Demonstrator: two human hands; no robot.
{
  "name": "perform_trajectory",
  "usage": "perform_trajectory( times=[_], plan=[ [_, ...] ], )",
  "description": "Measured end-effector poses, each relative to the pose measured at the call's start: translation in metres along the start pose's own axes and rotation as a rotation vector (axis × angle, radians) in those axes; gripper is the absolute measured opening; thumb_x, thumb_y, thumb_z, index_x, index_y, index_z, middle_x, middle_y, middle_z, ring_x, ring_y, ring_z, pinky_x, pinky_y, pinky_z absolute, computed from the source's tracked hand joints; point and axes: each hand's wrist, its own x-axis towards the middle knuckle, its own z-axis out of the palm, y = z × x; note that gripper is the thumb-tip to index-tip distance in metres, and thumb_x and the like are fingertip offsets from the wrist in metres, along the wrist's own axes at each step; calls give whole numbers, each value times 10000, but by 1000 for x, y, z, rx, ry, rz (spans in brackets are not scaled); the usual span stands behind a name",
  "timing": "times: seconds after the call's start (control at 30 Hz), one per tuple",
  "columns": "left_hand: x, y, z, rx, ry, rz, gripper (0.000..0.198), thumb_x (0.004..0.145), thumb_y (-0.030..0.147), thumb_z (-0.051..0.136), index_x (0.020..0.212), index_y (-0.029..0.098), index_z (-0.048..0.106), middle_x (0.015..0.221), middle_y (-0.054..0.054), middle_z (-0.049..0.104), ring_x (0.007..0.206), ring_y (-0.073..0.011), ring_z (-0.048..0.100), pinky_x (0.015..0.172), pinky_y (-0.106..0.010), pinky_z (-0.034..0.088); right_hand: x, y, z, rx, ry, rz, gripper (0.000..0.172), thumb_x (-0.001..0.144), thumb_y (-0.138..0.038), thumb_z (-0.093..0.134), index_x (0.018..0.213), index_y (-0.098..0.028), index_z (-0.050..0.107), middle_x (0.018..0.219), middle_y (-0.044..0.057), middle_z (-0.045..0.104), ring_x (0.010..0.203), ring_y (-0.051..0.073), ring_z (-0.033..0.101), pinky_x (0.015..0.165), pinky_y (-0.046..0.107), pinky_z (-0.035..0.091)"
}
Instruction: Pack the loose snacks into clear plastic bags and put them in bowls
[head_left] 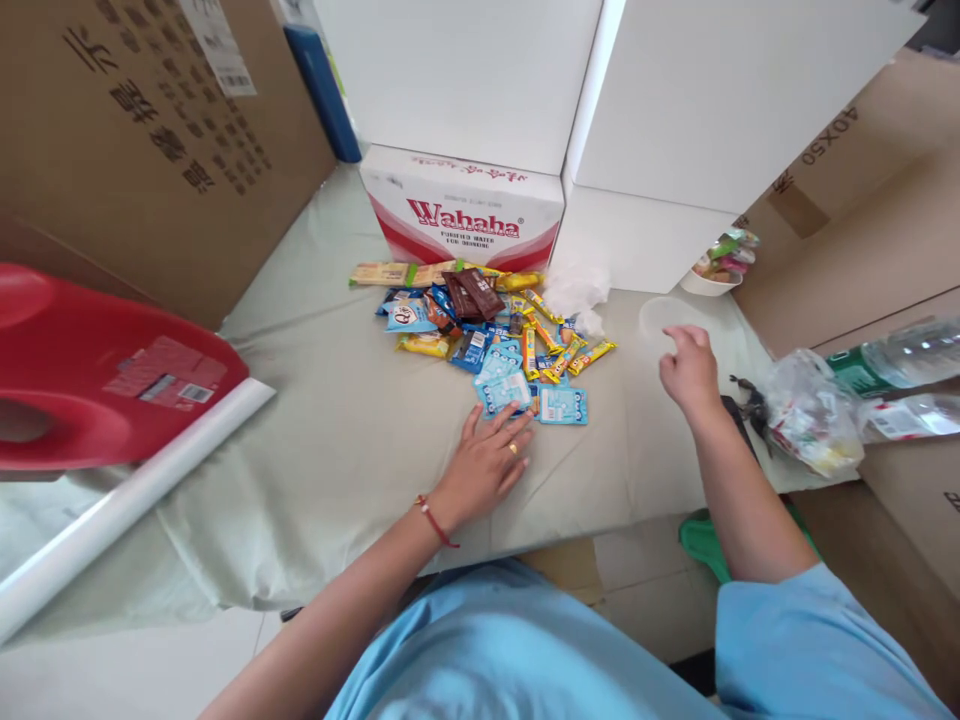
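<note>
My left hand (491, 460) lies with its fingers spread, fingertips on the near edge of several light-blue packets (504, 390). Another light-blue packet (564, 406) lies flat just to the right of those fingertips. Behind them is a pile of wrapped snacks: brown sachets (476, 294), a blue-and-white bag (410, 316) and small yellow-wrapped bars (592, 357). My right hand (690, 370) hovers at the right, index finger out and the other fingers partly curled, with nothing visible in it. Beside its fingertips sits a round translucent plastic dish or lid (660, 318); contact is unclear.
A Wahaha water carton (465, 215) stands behind the pile, with crumpled white plastic (577, 292) beside it. Left are a red jug (105, 370) and a white roll (135, 510). Right are a snack-filled white bowl (709, 285), a plastic bag (814, 410) and bottles (907, 355).
</note>
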Motion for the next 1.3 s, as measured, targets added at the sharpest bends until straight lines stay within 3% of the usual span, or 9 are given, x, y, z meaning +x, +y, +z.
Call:
perform_trajectory(
  times=[0.2,0.37,0.47,0.57,0.7,0.83,0.93,1.17,1.3],
  plan=[
    [-46,13,1,-175,183,-7,244,1004,160,512,1114,216,723,1187,-110,771,1325,-266,629,1095,-487,545,45,-81,56,74,-246,71,399,926,-330,626,1249,-114,719,1225,206,711,1076,327,651,976,443,497],
    [-81,25,-6,-310,270,-86,265,993,142,544,1156,261,716,1147,-91,770,1231,-243,676,1006,-414,595,47,-92,64,256,-183,235,231,930,-334,588,959,-157,735,1009,152,745,985,284,657,868,392,501],
    [-91,30,-17,-410,350,-219,240,1009,162,543,1139,276,710,1056,-65,765,1086,-214,712,935,-373,597,7,-100,42,803,-137,381,325,837,-531,712,878,-214,658,711,15,615,627,166,535,571,284,418],
    [-86,38,-26,-518,431,-357,157,1019,239,555,1071,258,702,1009,-65,739,964,-195,704,851,-340,584,-53,-121,21,1232,-397,513,456,709,-600,847,807,-235,594,584,-75,429,461,80,301,432,227,221],
    [-57,49,-34,-729,491,-552,174,962,400,650,905,236,649,890,-40,664,807,-169,633,691,-278,532,-124,-162,11,1306,-450,554,495,728,-645,853,738,-232,579,550,-84,373,449,64,241,420,226,175],
    [-29,54,-31,-935,367,-646,265,815,454,808,848,224,680,857,-32,655,782,-170,613,611,-249,460,-159,-193,8,1210,-485,428,438,804,-616,814,733,-219,646,564,-57,445,506,87,318,468,241,241],
    [-28,49,-25,-1070,347,-673,287,805,473,816,789,207,708,820,-26,662,766,-161,607,673,-263,468,-164,-198,3,1285,-631,419,382,797,-577,839,839,-212,731,583,-49,503,523,94,379,489,242,287],
    [-60,32,-25,-1437,458,-887,459,705,578,898,759,196,649,705,31,619,668,-105,557,664,-237,456,-165,-165,7,1522,-722,740,449,650,-482,959,931,-200,751,631,-65,508,495,54,310,447,204,228],
    [-65,36,-31,-1512,418,-901,473,752,597,867,761,190,626,760,11,623,738,-120,584,689,-244,470,-174,-157,12,1225,-566,568,444,755,-595,853,934,-206,735,700,-19,568,567,111,440,501,241,366]
  ],
)
